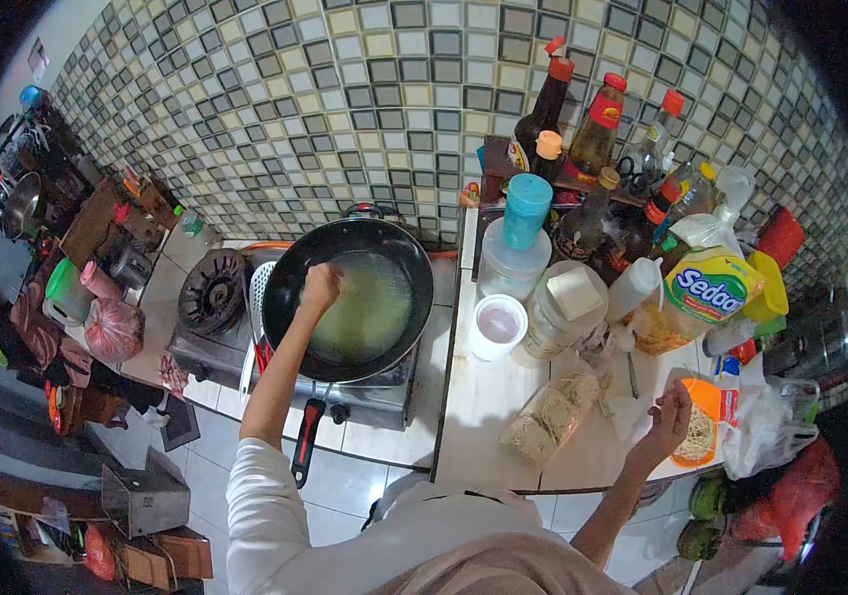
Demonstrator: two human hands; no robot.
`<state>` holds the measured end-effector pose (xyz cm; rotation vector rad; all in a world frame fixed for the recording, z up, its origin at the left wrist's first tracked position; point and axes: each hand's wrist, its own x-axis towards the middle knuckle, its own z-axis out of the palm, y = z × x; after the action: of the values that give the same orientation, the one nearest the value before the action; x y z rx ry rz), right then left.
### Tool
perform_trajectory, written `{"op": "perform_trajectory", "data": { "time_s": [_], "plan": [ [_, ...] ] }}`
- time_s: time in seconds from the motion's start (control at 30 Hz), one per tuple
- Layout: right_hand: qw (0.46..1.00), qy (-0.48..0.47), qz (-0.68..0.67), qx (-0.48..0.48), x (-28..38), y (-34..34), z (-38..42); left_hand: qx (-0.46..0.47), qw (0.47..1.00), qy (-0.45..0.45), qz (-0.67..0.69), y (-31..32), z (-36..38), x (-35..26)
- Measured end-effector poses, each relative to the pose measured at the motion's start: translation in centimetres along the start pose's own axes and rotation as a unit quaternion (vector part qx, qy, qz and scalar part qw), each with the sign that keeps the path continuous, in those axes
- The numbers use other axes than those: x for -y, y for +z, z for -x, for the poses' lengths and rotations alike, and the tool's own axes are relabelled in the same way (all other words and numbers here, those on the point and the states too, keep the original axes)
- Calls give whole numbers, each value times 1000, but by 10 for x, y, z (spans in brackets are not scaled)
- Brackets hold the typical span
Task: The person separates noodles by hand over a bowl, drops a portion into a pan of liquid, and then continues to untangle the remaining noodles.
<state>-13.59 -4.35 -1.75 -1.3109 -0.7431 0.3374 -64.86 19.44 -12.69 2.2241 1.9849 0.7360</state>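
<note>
A black wok (285, 342) with yellowish liquid (369, 307) in it sits on the stove (389, 392), its handle toward me. Over the wok's left part is my left hand (322, 287), fingers bunched together and pointing right; anything between them is too small to make out. My right hand (673, 415) is at the counter's right side, fingers curled, beside an orange plate (706, 393) that holds pale noodles (699, 434). A clear pack of dry noodle cakes (551, 416) lies on the counter to the left of that hand.
Behind the counter stand sauce bottles (597, 124), a blue-lidded container (527, 210), a white cup (498, 327), a jar (565, 307) and a yellow Sedaap pack (706, 288). A spare black burner piece (214, 290) and slotted spatula (259, 293) are left of the wok.
</note>
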Motion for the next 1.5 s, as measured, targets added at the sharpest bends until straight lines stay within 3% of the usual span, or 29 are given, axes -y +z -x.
{"op": "perform_trajectory", "data": {
  "time_s": [0.07,0.23,0.37,0.43,0.57,0.97,1.03,1.1,1.17,1.33,1.47,1.5],
  "plan": [
    [1000,4,1,2,-2,-1,0,4,1000,-4,9,-7,0,-4],
    [1000,20,11,3,1,0,2,-98,994,49,17,-16,-1,-8],
    [1000,1,-8,11,-1,-1,3,-93,995,21,13,-30,2,-21],
    [1000,-3,-16,10,-1,-2,3,-96,990,-4,104,-43,9,-33],
    [1000,-2,-2,5,-3,-6,2,-73,990,-16,120,-69,23,-53],
    [998,18,-46,39,2,-2,-9,-17,958,-45,283,-164,98,-184],
    [997,27,-50,45,1,-5,-14,74,963,-5,259,-167,116,-212],
    [997,26,-72,25,0,-7,-21,97,950,50,292,-148,135,-236],
    [996,32,-80,33,0,-15,-30,170,917,27,360,-124,154,-269],
    [996,42,-74,6,3,-56,-51,246,843,59,475,-69,168,-363],
    [999,-38,31,-16,-3,-116,-75,287,822,96,482,-39,165,-425],
    [996,-39,78,-1,-1,-130,-81,312,799,68,509,-33,166,-441]
  ]
}}
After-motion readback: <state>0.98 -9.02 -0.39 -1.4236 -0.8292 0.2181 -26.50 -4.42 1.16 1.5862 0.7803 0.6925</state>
